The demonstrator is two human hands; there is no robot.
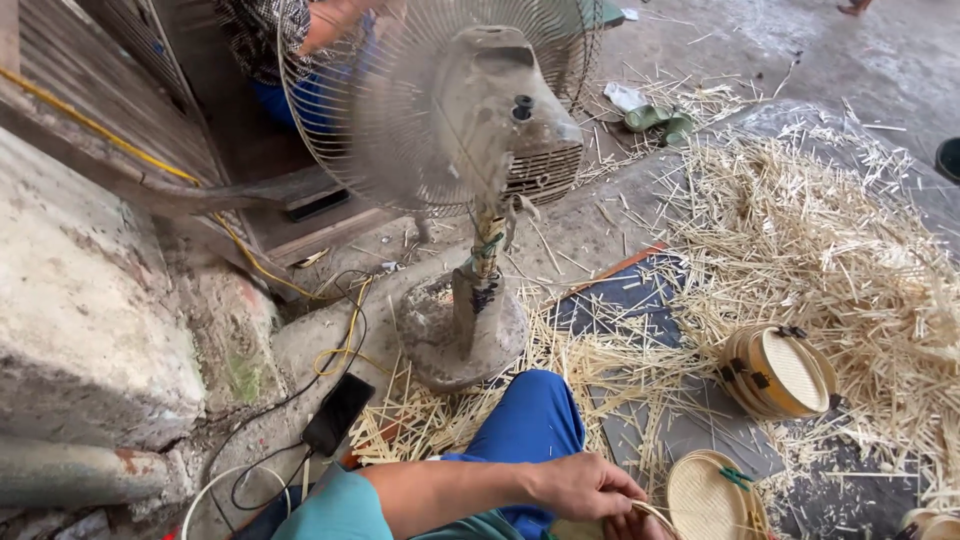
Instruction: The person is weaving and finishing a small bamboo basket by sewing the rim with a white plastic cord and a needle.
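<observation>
- Head view, near edge: the person's left hand (585,487) reaches across from the left, its fingers (625,497) curled shut on the thin curved rim of a woven bamboo piece (655,513) at the bottom of the picture. Most of that piece is cut off by the frame.
- The right hand cannot be made out for certain; only a scrap of fingertips may show under the rim, so its grip cannot be told.
- Just right of the held piece a round woven lid (708,497) lies flat on the floor; farther right, a tied stack of round baskets (782,371) stands on edge among the bamboo splints (830,250) scattered over a dark mat (625,300).
- Far, centre: a dusty standing fan (450,110) on its round base; a black phone (338,413) with cables lies to the near left.
- Judged from the grip, the step in hand is working the rim of the piece; the next move calls for a steady hold on the thin rim while turning it.
</observation>
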